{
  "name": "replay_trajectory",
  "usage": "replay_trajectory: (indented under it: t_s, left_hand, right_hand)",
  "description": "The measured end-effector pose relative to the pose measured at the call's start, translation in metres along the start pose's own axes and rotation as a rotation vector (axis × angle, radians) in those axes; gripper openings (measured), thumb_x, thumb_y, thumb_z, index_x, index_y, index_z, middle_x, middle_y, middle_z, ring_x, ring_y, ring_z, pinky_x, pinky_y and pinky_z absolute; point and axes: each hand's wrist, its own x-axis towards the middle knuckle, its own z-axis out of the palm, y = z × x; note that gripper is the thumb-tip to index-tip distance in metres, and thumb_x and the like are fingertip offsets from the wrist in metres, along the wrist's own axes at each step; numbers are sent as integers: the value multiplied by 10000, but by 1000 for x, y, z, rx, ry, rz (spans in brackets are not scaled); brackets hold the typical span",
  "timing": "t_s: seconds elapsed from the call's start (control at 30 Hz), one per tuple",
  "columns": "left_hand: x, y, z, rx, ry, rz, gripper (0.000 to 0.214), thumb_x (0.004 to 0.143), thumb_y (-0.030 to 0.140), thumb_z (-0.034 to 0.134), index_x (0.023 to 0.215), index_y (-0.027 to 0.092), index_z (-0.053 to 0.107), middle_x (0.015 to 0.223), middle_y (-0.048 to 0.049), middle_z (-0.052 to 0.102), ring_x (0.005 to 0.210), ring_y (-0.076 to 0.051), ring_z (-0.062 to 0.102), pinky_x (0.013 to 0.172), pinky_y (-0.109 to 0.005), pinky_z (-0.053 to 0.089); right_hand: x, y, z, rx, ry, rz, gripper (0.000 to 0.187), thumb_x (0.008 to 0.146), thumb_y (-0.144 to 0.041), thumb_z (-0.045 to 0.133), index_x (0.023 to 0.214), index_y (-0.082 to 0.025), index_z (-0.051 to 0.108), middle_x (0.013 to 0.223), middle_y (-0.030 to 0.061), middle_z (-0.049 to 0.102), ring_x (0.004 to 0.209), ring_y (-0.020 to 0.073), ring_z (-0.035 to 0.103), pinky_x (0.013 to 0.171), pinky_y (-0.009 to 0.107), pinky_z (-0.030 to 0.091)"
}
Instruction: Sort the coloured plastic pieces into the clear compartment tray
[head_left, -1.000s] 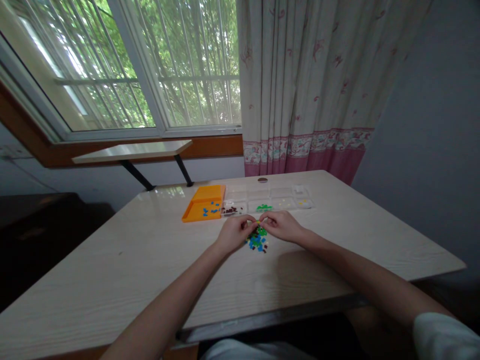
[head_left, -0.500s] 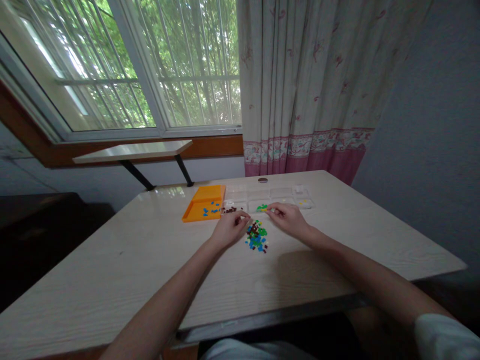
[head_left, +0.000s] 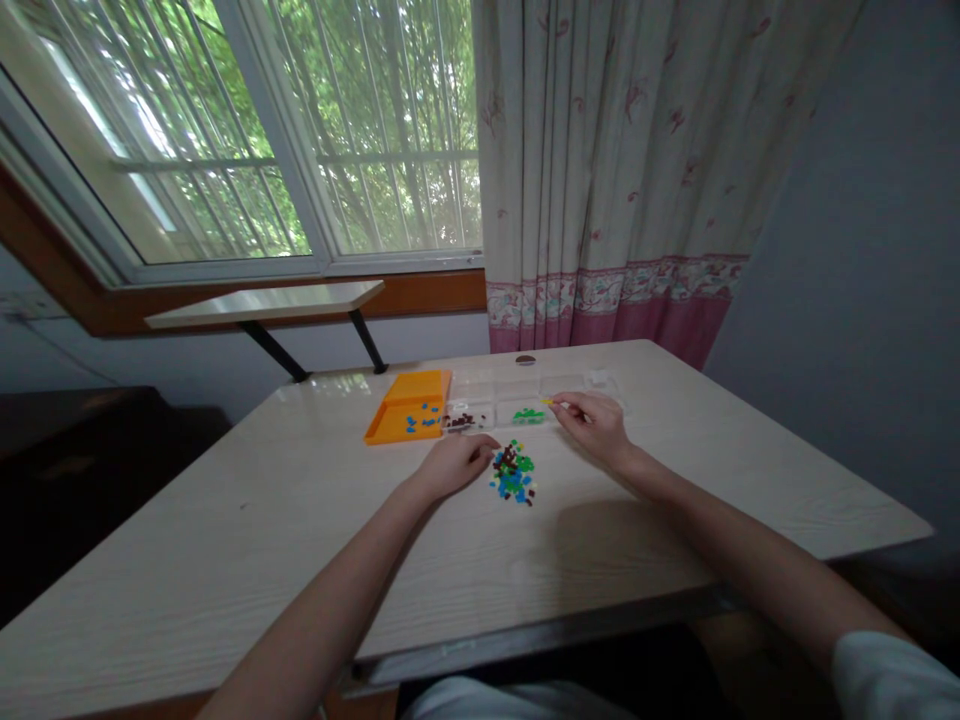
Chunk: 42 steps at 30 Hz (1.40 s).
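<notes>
A small heap of mixed coloured pieces [head_left: 514, 474] lies on the pale wooden table [head_left: 300, 520]. Behind it stands a clear box with compartments [head_left: 525, 398], holding brown pieces [head_left: 459, 421] and green pieces [head_left: 529, 415] in separate cells. My left hand [head_left: 454, 465] rests curled on the table just left of the heap. My right hand [head_left: 592, 420] hovers over the box's right part, pinching a tiny yellow piece [head_left: 548, 402] between its fingertips.
An orange lid [head_left: 409, 405] with a few blue pieces lies left of the clear box. A small dark round thing [head_left: 526, 359] sits at the table's far edge. A curtain [head_left: 622, 170] and a window with a shelf [head_left: 262, 300] are behind the table.
My hands were together over the heap; the right hand has carried the yellow piece up and right over the box. The left hand has drawn back slightly to the left of the heap.
</notes>
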Motion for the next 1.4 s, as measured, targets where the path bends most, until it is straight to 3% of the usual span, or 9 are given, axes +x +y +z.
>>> replay_trajectory:
  t_s: [0.27,0.53,0.67,0.87,1.07,1.27,1.4]
  left_hand:
    - [0,3,-2,10,-35,41,289,805,243,442,1010,230,644,741,-21,661,584,-119,544,533,-189,355]
    - [1,-1,0,64,-62,23,281,820,271,429,984,213,650,859,-38,680,741,-147,602,660,-213,419]
    - [1,-3,0,92,-81,19,284,825,278,418,977,219,650,888,-34,682,784,-153,606,678,-216,422]
    - [0,1,-2,103,-75,6,276,826,311,430,968,220,649,779,-22,680,665,-135,591,609,-209,391]
    - [0,5,-1,110,-59,-4,259,824,318,445,944,212,649,689,-12,657,575,-116,560,548,-199,350]
    - [1,3,2,130,-46,-13,260,823,329,435,929,222,647,677,-12,649,572,-121,555,524,-200,332]
    - [2,4,4,147,-42,-32,261,819,323,435,937,215,642,698,-19,654,607,-131,568,557,-205,360]
  right_hand:
    - [-1,0,0,26,23,-23,227,821,-345,516,811,-185,677,523,-2,566,492,95,494,578,213,387]
    - [1,-1,-1,3,74,-129,177,819,-298,533,800,-183,666,506,-18,569,474,84,490,542,199,362]
    - [8,7,-7,-85,-21,-216,188,829,-288,515,809,-180,667,501,-18,574,469,83,494,557,206,348]
    - [21,54,-29,-357,-358,50,229,823,-348,478,907,-223,650,620,-2,638,552,116,553,528,215,311]
    - [23,98,-47,-470,-591,305,221,791,-356,494,874,-219,646,703,23,661,610,136,564,506,219,288]
    - [19,109,-50,-481,-671,438,218,764,-365,514,839,-218,656,780,43,673,657,158,574,501,226,297]
    - [17,113,-50,-470,-686,453,238,769,-361,504,869,-213,662,791,53,672,656,156,573,509,227,310]
